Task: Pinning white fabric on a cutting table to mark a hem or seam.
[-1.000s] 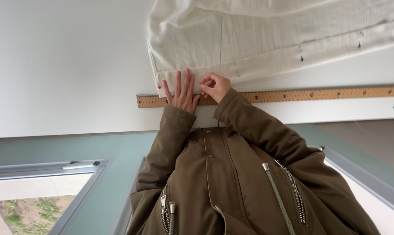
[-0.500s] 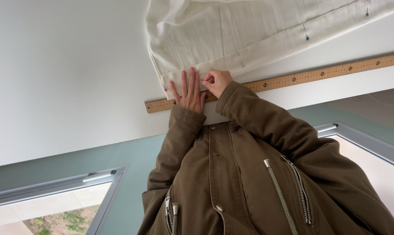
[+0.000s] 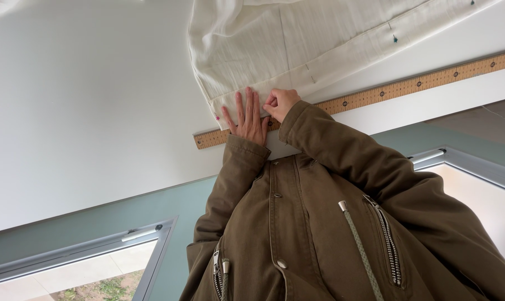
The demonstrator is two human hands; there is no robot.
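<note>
A cream-white fabric (image 3: 297, 44) lies on a white table (image 3: 85, 111), its folded hem next to a long wooden ruler (image 3: 408, 85). My left hand (image 3: 245, 118) lies flat on the hem and the ruler, fingers spread, holding nothing. Just to its right, my right hand (image 3: 281, 102) has its fingertips pinched together on the hem edge. Anything small between those fingers is hidden. A pink-headed pin (image 3: 217, 117) sticks in the hem corner beside my left hand. A green-headed pin (image 3: 394, 38) sits further along the hem. Both my sleeves are olive-brown jacket (image 3: 319, 223).
The table's front edge (image 3: 124, 195) runs diagonally across the view. Below it are a teal surface (image 3: 174, 206) and grey metal window frames (image 3: 96, 245) at lower left and at right (image 3: 464, 161). White table top stretches left of the fabric.
The view has tilted, so ruler and table edge now slant more. Both hands stay at the same spot on the hem, left flat, right pinched.
</note>
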